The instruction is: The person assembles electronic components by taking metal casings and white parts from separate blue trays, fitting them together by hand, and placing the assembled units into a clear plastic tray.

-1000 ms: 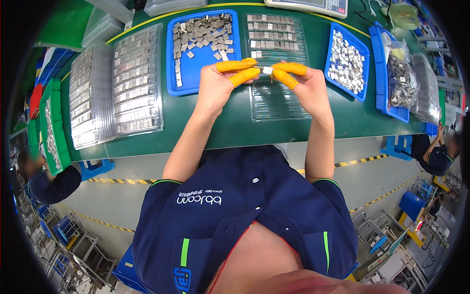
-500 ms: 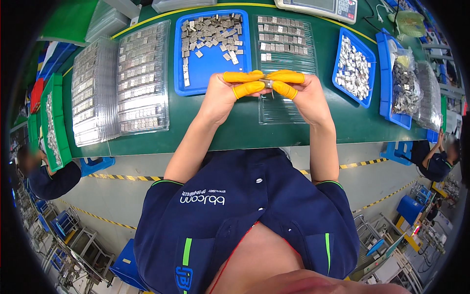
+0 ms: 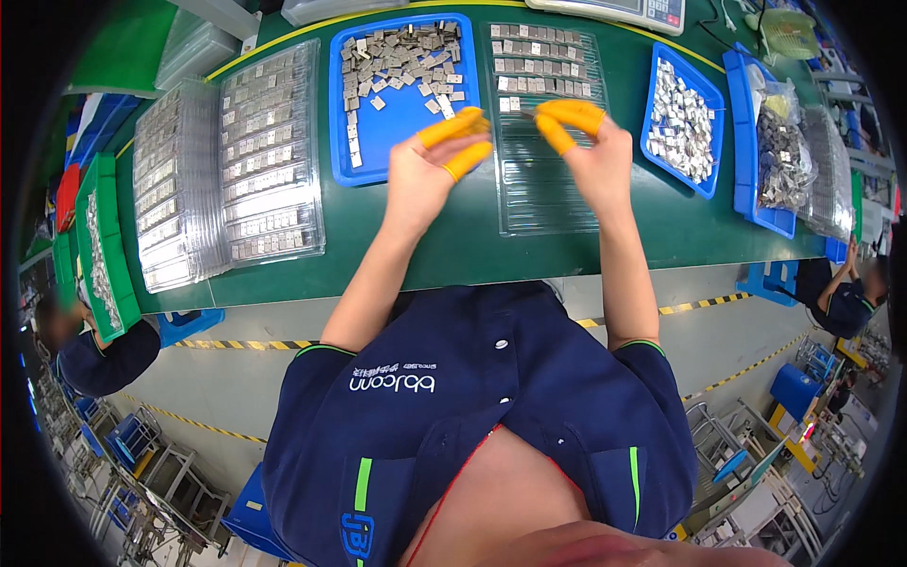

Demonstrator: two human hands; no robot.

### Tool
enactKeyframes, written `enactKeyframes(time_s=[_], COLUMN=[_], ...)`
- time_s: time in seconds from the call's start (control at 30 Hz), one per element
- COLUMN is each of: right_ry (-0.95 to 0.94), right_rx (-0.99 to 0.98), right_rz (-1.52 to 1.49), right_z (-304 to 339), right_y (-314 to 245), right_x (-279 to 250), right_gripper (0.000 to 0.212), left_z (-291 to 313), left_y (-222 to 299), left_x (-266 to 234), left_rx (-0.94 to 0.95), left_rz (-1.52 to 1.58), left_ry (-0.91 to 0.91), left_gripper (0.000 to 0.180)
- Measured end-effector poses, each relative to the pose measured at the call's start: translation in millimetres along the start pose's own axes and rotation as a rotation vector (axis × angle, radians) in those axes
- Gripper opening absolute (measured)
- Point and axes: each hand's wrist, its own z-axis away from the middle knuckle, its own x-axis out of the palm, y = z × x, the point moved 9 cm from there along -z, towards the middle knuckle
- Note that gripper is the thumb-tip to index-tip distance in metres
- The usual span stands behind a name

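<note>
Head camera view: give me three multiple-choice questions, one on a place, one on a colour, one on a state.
1. Where is the clear plastic compartment tray that the hands work over?
A. right of the blue tray of loose metal pieces
B. on the floor
C. on the green bin

2. What colour are the finger cots?
A. white
B. orange
C. black

3. The clear tray's near rows are:
A. full
B. empty
C. covered

Answers: 1 A, it lies beside it; 2 B, on both the left hand and right hand; 3 B, only far rows hold parts.
</note>
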Motion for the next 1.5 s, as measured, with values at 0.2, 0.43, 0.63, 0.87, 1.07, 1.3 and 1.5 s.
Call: enactKeyframes(time_s=[0.2,0.43,0.63,0.87,1.07,1.3,1.5], right_ry=[0.083,0.029,0.253,0.223,0.027,0.084,0.151], right_rx=[-0.421,-0.374,0.024,0.222,0.362,0.415,0.441], right_rz=[0.702,0.503,0.619,0.671,0.633,0.756,0.545], right_z=[-7,-6,-10,7,-2,-6,-1], right_y=[1,7,60,104,112,134,145], right_x=[20,18,-93,-150,-122,-128,-138], right_gripper=[0.013,0.012,0.02,0.021,0.026,0.028,0.026], left_z=[-9,-27,-34,-36,-48,-48,-47], left_y=[30,60,53,53,39,42,40], left_x=[-55,-48,-40,-31,-31,-45,-50], left_rx=[0.207,0.258,0.272,0.359,0.196,0.261,0.249], left_rz=[-0.528,-1.282,-1.5,-1.406,-1.242,-0.973,-0.802], left_ry=[0.186,0.273,0.324,0.261,0.23,0.288,0.245], left_gripper=[0.025,0.025,0.029,0.022,0.022,0.021,0.025])
